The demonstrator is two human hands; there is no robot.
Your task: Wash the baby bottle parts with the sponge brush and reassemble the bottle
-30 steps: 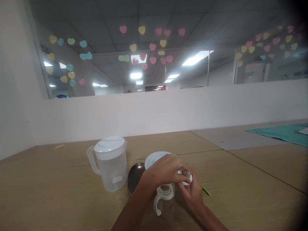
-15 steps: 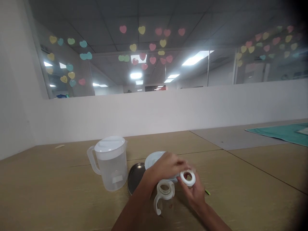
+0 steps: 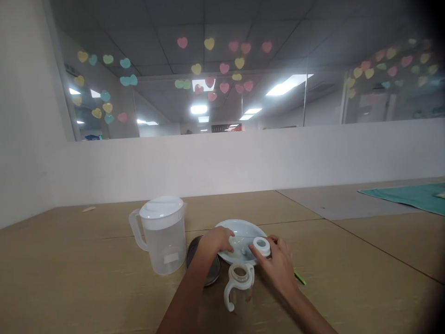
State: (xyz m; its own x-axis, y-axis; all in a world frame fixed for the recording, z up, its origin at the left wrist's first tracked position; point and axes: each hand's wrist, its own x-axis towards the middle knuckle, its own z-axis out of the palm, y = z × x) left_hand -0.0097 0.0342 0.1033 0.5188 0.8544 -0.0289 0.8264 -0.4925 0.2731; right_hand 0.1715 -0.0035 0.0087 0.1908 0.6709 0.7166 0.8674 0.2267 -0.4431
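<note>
My left hand point(image 3: 218, 239) reaches over the left side of a white plate point(image 3: 248, 226), fingers apart and curved downward, with nothing visible in them. Small pale pieces lie in the plate beside its fingertips, too unclear to name. A white bottle collar ring point(image 3: 261, 246) is gripped between the thumb and fingers of my right hand point(image 3: 278, 260), at the plate's right edge. Below, between both forearms, a clear baby bottle point(image 3: 240, 288) with white side handles stands upright without a top. My left wrist covers part of a dark metal tray point(image 3: 212, 273).
To the left stands a translucent pitcher point(image 3: 166, 241) with a white lid. A thin green item point(image 3: 299, 277) lies right of my right wrist. Teal cloth point(image 3: 410, 195) covers the far right of the wooden table point(image 3: 347, 269). A white wall point(image 3: 222, 162) with a window rises behind.
My left hand has moved left, away from the right hand, and down to the plate. The right hand has shifted slightly left and up with the collar ring. More of the plate shows.
</note>
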